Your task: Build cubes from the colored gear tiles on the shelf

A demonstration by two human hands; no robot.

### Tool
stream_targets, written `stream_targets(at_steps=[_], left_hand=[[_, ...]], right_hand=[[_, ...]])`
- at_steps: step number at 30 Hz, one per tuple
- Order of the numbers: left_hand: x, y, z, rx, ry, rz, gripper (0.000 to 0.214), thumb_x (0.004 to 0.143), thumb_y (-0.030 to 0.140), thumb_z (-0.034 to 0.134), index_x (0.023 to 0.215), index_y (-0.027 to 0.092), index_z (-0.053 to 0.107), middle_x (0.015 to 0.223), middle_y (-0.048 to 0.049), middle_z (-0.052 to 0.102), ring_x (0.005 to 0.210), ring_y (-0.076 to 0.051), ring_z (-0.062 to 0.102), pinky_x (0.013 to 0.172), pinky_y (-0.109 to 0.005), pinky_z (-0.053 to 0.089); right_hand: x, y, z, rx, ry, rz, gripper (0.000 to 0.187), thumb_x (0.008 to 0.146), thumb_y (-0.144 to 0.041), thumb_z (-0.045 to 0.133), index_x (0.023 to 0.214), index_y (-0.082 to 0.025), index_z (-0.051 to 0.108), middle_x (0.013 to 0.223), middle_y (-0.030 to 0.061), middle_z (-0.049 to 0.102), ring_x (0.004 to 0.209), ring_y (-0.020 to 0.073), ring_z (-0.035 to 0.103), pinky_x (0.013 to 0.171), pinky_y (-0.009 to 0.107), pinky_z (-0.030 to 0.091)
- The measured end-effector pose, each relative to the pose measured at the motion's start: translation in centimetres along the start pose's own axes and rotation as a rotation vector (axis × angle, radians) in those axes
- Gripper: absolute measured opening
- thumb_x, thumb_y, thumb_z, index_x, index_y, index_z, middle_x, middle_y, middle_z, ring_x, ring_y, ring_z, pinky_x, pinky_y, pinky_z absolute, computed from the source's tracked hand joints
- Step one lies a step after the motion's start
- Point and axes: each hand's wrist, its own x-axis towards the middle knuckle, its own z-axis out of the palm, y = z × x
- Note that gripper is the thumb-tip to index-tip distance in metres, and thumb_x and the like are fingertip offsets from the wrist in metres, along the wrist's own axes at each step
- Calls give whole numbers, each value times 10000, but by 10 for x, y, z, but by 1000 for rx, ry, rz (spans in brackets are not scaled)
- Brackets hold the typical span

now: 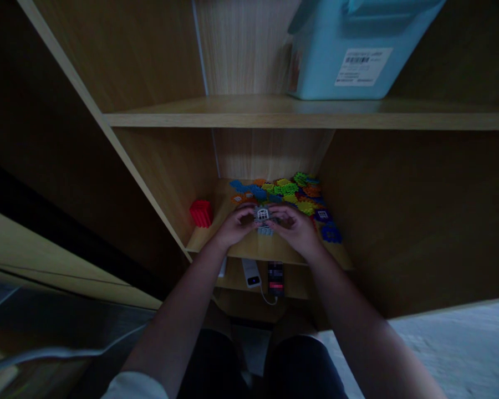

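Nearest, one phone [275,277] and one power bank [251,273] lie below the middle shelf [274,250], over which the left hand [236,224] and right hand [295,226] together pinch a grey windowed building piece [263,214], with one red block [202,214] leftward, multicoloured pieces [286,189] too jumbled to count heaped behind, and, above, one blue bin [349,33], contents unclear.

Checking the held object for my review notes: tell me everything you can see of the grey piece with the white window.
The grey piece is small, apparently plastic, with a white barred window in its face. The left hand and right hand grip it from either side with their fingers, window toward the camera, above the shelf. More grey shows just below it; whether that is joined on is too small and dim to tell.
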Motion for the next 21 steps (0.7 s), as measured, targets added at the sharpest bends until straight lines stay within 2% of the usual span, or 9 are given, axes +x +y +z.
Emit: stream_targets(at_steps=[5, 9, 18, 21], left_hand=[[0, -6, -2, -41, -9, -5, 349, 892, 537, 865, 989, 215, 772, 1354, -122, 677, 1335, -269, 626, 1237, -495, 435], [0, -3, -2, -45, -22, -17, 314, 921, 515, 844, 1035, 227, 795, 1392, -123, 658, 1357, -269, 620, 1243, -505, 433], [0, 4, -2, -47, -36, -73, 335, 927, 541, 818, 1065, 236, 825, 1341, -122, 697, 1336, -295, 636, 1227, -515, 457], [-2, 4, -2, -65, -26, -131, 365, 923, 528, 812, 1153, 246, 803, 1305, -106, 730, 1308, -309, 656, 1210, -523, 471]], right_hand=[[-2, -4, -14, -253, -9, -72, 299, 938, -461, 842, 1197, -327, 778, 1290, 46, 803, 1201, 268, 757, 1099, 486, 605], [-3, -3, -24, -394, -4, -123, 288, 958, -450, 823, 1222, -345, 775, 1265, 41, 807, 1203, 287, 737, 1093, 516, 586], [-11, 7, -33, -418, -10, -39, 360, 948, -499, 822, 1273, -354, 769, 1249, 52, 792, 1183, 303, 725, 1078, 537, 579], [-14, 11, -34, -372, -18, 1, 392, 951, -503, 818, 1303, -345, 749, 1290, 49, 787, 1211, 293, 727, 1112, 532, 568]])
